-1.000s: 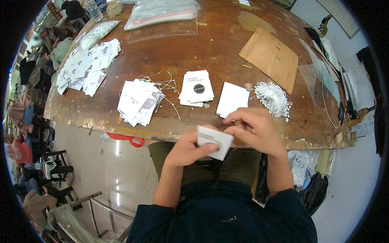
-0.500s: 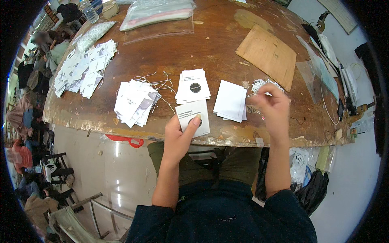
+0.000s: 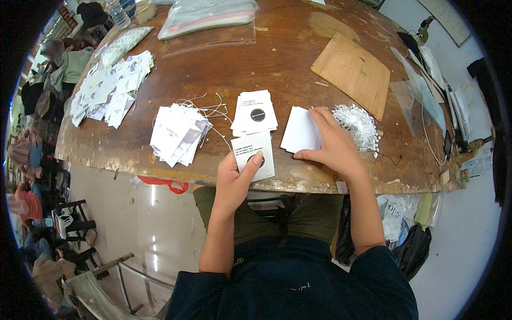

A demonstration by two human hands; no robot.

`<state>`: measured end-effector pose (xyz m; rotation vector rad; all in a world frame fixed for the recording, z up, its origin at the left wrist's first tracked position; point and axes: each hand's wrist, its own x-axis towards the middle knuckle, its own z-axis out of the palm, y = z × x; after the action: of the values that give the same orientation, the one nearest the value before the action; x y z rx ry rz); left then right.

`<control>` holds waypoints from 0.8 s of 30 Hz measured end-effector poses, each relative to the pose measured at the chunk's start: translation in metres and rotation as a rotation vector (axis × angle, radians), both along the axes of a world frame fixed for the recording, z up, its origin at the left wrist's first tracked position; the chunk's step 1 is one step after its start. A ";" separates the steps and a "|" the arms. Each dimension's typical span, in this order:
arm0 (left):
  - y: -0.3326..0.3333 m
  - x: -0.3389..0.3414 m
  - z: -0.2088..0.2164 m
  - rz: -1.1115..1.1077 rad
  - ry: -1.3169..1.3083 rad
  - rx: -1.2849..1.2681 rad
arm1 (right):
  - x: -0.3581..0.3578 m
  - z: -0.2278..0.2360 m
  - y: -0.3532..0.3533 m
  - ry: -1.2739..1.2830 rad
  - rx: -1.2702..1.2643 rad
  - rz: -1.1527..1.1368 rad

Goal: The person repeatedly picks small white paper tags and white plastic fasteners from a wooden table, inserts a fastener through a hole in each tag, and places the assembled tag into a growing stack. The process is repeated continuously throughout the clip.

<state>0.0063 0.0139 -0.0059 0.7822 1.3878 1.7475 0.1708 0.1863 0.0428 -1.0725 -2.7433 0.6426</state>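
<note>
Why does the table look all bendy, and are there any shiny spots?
In the head view, the wide fisheye lens curves the edge of the table; in the head view too, bright streaks of glare shine on the floor; also in the head view, the white card looks fairly sharp.

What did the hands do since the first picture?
The right hand left the left hand, went over the white string bundle, then came down left onto the blank white card stack, fingers and thumb at its edges. The left hand moved its printed card forward and left, without letting go. The string-tied card pile stayed put.
</note>
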 end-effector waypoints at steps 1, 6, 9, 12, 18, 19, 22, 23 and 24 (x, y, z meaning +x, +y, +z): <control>0.000 0.000 0.000 -0.003 0.002 -0.002 | 0.000 -0.001 0.000 0.001 0.024 0.000; 0.000 0.001 0.001 -0.012 -0.033 0.000 | 0.003 -0.004 0.001 0.002 0.014 0.020; 0.000 0.000 0.002 0.004 -0.028 -0.015 | 0.004 -0.004 0.002 0.012 0.005 0.021; 0.000 0.000 0.002 0.006 -0.035 -0.016 | 0.004 -0.004 0.003 0.060 -0.030 0.021; 0.001 0.002 0.001 0.025 -0.127 0.048 | 0.007 -0.003 0.002 0.070 0.026 0.069; 0.002 0.002 0.001 0.028 -0.153 0.052 | 0.008 -0.003 0.002 0.042 0.058 0.062; 0.002 0.002 0.000 0.036 -0.212 0.068 | 0.008 -0.004 0.002 0.070 0.154 0.111; 0.002 0.001 -0.001 0.032 -0.220 0.075 | 0.008 -0.004 0.002 0.070 0.152 0.116; 0.002 0.001 -0.001 0.035 -0.234 0.075 | 0.008 -0.004 0.002 0.046 0.150 0.105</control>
<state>0.0075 0.0164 -0.0070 0.5745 1.1922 1.8614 0.1791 0.1886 0.0393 -0.8764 -2.7709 0.4589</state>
